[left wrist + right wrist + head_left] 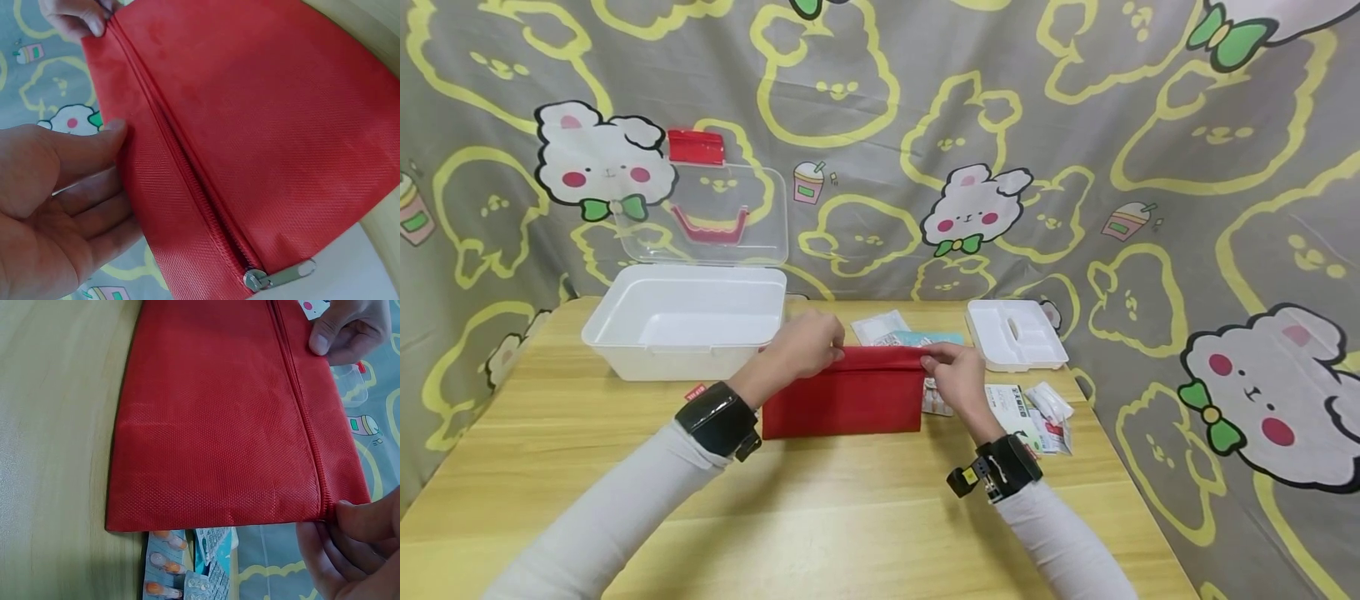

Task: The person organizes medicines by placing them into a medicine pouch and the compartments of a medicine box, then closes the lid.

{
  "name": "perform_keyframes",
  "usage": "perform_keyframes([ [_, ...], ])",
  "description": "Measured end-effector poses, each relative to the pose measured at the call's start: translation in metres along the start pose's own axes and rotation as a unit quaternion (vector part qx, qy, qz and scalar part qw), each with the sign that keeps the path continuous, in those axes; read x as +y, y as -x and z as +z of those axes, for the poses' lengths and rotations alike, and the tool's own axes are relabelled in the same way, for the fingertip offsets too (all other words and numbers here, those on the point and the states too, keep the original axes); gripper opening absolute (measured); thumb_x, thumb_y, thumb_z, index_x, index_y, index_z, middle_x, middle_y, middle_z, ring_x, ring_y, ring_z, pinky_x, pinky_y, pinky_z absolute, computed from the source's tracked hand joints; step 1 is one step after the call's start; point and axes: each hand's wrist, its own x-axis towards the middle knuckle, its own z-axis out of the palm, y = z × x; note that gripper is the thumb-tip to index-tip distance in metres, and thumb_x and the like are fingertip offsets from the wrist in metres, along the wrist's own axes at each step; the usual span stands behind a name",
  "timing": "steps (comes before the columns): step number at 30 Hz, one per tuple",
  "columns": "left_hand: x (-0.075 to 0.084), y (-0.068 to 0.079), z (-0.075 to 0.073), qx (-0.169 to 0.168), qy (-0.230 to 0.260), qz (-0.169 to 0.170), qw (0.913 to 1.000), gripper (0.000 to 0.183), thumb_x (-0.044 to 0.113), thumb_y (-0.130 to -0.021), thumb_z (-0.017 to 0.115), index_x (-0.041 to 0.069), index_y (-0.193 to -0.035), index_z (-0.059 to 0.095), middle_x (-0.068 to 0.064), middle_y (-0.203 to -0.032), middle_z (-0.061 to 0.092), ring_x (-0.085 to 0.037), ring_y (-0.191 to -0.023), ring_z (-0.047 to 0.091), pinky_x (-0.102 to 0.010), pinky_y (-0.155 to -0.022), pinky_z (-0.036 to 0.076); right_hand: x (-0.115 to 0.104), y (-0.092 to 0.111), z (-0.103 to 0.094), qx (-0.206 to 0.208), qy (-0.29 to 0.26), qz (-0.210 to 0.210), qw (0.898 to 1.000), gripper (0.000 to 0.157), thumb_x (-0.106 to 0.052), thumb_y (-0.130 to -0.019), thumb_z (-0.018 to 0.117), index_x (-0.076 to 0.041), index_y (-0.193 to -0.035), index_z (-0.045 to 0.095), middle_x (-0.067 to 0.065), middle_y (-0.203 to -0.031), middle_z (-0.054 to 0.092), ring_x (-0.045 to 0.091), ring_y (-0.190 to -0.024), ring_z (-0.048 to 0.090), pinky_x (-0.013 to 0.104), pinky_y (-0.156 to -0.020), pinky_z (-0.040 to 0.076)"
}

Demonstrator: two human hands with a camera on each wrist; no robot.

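A flat red zippered pouch (850,404) is held upright, its lower edge at the wooden table. My left hand (805,343) pinches its top edge between thumb and fingers, left of the middle. At the top right corner, my right hand (961,379) grips the fabric by the zipper's end. The zipper (187,150) runs just under the top edge, and its metal pull (287,275) hangs at the left end. Whether the zipper is fully closed, I cannot tell. Behind the pouch, blister packs with orange-and-white capsules (165,565) show in the right wrist view.
A white box (662,358) with its clear lid (745,187) raised stands at the back left. A white divided tray (1022,354) lies back right. Packets and a printed card (1007,404) lie right of the pouch; a patterned curtain (865,167) hangs behind the table.
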Motion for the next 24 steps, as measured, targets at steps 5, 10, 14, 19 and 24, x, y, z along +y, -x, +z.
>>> perform_keyframes([
  [5,0.003,0.001,-0.002,-0.002,-0.006,0.025,0.9997,0.021,0.004,-0.086,0.073,0.01,-0.066,0.071,0.002,-0.059,0.062,-0.017,-0.061,0.053,-0.028,-0.059,0.045,-0.001,0.001,0.002,-0.005,-0.007,-0.001,1.0,0.02,-0.002,-0.093,0.067,-0.003,-0.11,0.077,0.017,-0.101,0.077,0.026,-0.087,0.075,0.041,-0.079,0.062],
  [10,0.004,0.001,-0.004,-0.002,-0.005,0.039,0.9992,0.033,0.001,-0.084,0.071,0.012,-0.056,0.059,0.005,-0.052,0.046,-0.014,-0.057,0.041,-0.025,-0.054,0.035,-0.001,0.001,0.003,-0.003,-0.01,0.0,1.0,0.02,-0.005,-0.093,0.068,-0.003,-0.112,0.076,0.017,-0.102,0.077,0.026,-0.089,0.076,0.04,-0.08,0.061],
  [14,0.004,0.001,-0.007,0.0,-0.007,0.043,0.9991,0.035,0.0,-0.082,0.071,0.012,-0.053,0.057,0.006,-0.051,0.044,-0.014,-0.057,0.039,-0.024,-0.053,0.033,0.0,0.0,0.004,0.006,-0.005,-0.004,1.0,0.023,-0.012,-0.093,0.071,-0.004,-0.114,0.075,0.017,-0.104,0.077,0.027,-0.092,0.076,0.033,-0.081,0.058],
  [19,0.004,0.002,-0.014,-0.004,0.0,0.024,0.9997,0.032,0.001,-0.083,0.07,0.012,-0.054,0.06,0.005,-0.051,0.047,-0.014,-0.058,0.042,-0.025,-0.052,0.034,0.001,0.0,0.004,0.012,-0.01,-0.01,1.0,0.025,-0.016,-0.094,0.07,-0.004,-0.115,0.075,0.016,-0.106,0.077,0.027,-0.093,0.075,0.035,-0.082,0.059],
  [24,0.001,0.002,-0.02,-0.004,0.002,0.024,0.9997,0.026,0.003,-0.084,0.069,0.01,-0.059,0.068,0.004,-0.054,0.056,-0.015,-0.06,0.051,-0.028,-0.058,0.043,0.004,0.0,0.003,0.011,-0.007,-0.001,1.0,0.022,-0.016,-0.097,0.067,-0.006,-0.115,0.074,0.015,-0.107,0.076,0.026,-0.092,0.074,0.029,-0.076,0.058],
])
